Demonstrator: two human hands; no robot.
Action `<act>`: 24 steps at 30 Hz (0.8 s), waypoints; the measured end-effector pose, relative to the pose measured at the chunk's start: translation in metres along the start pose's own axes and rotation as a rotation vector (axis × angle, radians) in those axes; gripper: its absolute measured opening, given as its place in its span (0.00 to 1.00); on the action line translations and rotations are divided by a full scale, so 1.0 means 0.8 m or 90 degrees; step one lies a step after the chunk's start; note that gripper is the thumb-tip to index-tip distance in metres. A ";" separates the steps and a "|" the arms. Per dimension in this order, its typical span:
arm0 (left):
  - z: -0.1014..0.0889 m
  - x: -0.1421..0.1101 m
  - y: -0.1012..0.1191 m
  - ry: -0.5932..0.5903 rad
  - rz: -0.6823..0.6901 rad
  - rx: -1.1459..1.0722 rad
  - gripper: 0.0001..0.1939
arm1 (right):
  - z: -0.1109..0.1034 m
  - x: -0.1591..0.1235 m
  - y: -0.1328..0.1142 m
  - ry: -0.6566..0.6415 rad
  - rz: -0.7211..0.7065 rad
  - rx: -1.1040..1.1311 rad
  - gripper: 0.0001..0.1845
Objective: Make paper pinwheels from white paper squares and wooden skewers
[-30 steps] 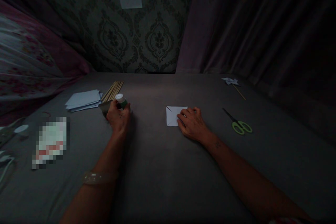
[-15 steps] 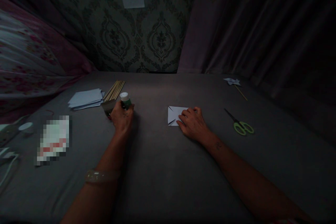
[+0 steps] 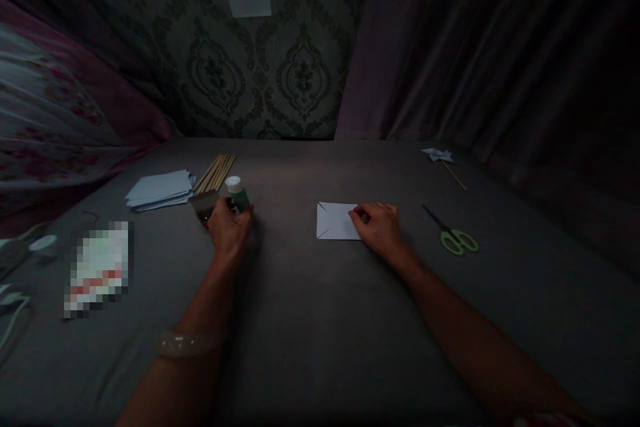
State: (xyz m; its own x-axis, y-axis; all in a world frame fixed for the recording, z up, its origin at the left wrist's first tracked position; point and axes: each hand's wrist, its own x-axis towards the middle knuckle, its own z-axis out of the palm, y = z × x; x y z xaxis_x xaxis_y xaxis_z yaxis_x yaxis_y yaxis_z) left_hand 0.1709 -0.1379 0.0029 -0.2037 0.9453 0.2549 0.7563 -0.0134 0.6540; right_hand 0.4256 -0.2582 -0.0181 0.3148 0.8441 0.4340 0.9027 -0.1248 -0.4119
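Observation:
On the left, my left hand (image 3: 231, 227) is closed around the lower part of what looks like a glue stick (image 3: 239, 193), a green tube with a white cap, standing upright. Touching or just beside these fingers is a small dark see-through box (image 3: 204, 203); its contents are too dim to tell. At the middle of the table lies a white square of paper (image 3: 334, 221) with diagonal slits at its left corners. My right hand (image 3: 379, 230) covers the paper's right side, thumb and forefinger pinched together at it; the exact grip is partly hidden.
Behind my left hand lie thin wooden sticks (image 3: 216, 173) and a stack of white paper (image 3: 161, 189). Green-handled scissors (image 3: 457, 240) lie to the right, with a paper pinwheel on a stick (image 3: 439, 155) beyond. A white cup-like thing (image 3: 44, 247) and cables (image 3: 14, 310) are far left.
My right hand has gone from fingers lying on the paper to a pinch, shifting slightly right and uncovering more of it. My left hand and the glue stick have shifted slightly right.

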 end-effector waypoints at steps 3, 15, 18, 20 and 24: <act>-0.002 -0.002 -0.003 0.001 -0.007 0.022 0.17 | 0.002 0.004 0.007 0.003 0.051 0.038 0.08; -0.001 -0.033 0.021 -0.159 0.143 0.009 0.10 | 0.008 0.000 0.024 -0.006 0.106 -0.088 0.14; 0.011 -0.050 0.032 -0.268 0.204 -0.063 0.11 | 0.014 -0.005 0.016 -0.022 0.097 -0.103 0.16; 0.018 -0.060 0.038 -0.349 0.240 -0.077 0.12 | 0.017 -0.007 0.013 -0.033 0.098 -0.103 0.19; 0.030 -0.068 0.044 -0.389 0.322 -0.063 0.11 | 0.023 -0.005 0.011 -0.036 0.129 -0.058 0.15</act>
State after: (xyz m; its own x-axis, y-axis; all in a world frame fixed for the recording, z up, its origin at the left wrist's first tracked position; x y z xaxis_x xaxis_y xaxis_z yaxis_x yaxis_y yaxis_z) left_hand 0.2233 -0.1824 -0.0051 0.5479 0.8277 0.1216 0.6010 -0.4905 0.6310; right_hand 0.4268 -0.2532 -0.0387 0.4775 0.8249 0.3026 0.8463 -0.3392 -0.4108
